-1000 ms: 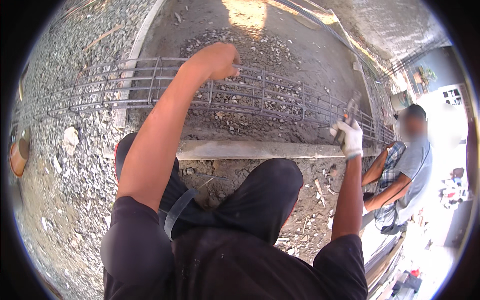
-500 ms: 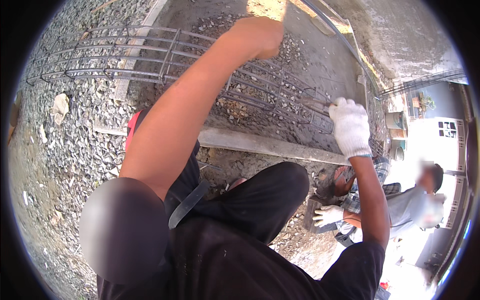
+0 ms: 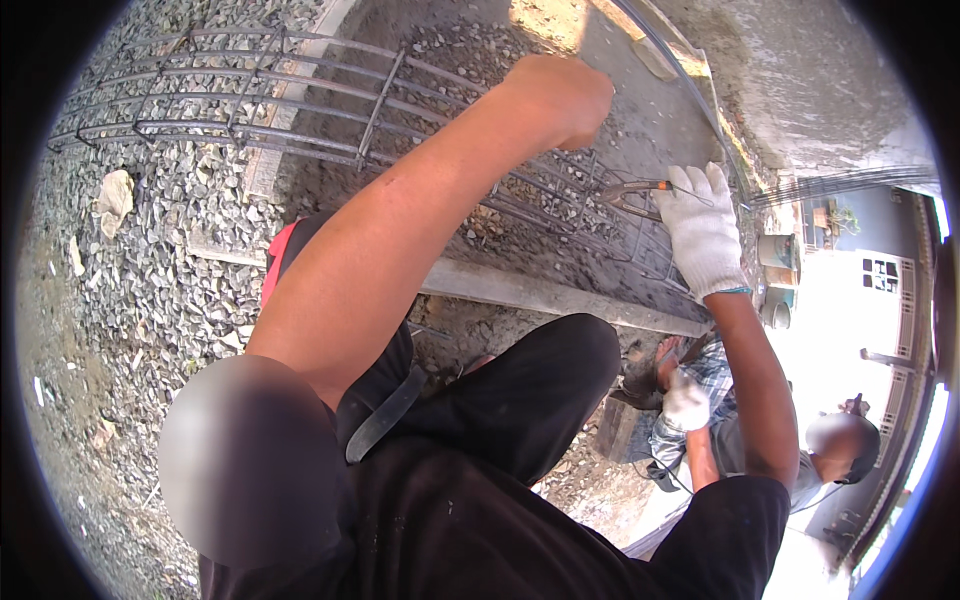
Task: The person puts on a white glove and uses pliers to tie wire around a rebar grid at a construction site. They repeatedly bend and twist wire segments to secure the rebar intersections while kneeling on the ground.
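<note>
Head view: bare left hand (image 3: 560, 95) fisted on the rebar cage (image 3: 300, 90); gloved right hand (image 3: 700, 230) closed on pliers (image 3: 630, 190) at one joint — cage already assembled, tying apparently unfinished.

My right hand (image 3: 703, 232) wears a white knit glove with a teal cuff edge; my left hand (image 3: 562, 92) is bare. The pliers (image 3: 632, 190) show dark metal with an orange-red handle. The rebar cage (image 3: 300, 100) is grey-brown steel in a grid pattern. The gravel (image 3: 160, 270) is grey. My trousers (image 3: 520, 400) and shirt (image 3: 480, 540) are black. A co-worker (image 3: 720, 420) wears a blue-and-white checked shirt and 1 white glove.
</note>
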Tool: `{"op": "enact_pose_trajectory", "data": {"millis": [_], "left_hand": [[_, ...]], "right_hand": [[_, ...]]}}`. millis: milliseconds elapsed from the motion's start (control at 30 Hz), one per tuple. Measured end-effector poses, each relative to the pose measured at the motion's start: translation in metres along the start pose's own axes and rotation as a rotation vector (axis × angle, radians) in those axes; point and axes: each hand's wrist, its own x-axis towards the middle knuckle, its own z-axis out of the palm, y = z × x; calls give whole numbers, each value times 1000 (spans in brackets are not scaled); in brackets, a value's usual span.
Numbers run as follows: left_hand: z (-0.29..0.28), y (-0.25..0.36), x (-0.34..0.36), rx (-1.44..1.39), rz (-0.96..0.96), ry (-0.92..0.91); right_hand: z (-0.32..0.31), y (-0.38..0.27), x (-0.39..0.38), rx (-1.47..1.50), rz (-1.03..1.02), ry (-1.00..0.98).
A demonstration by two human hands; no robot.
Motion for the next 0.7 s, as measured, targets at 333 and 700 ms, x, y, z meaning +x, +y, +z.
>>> {"op": "enact_pose_trajectory", "data": {"millis": [333, 700], "left_hand": [[-2, 0, -3, -8, 38, -37], [-13, 3, -14, -21, 49, -84]], "right_hand": [[-29, -3, 29, -49, -18, -247], [-35, -7, 22, -41, 0, -271]]}}
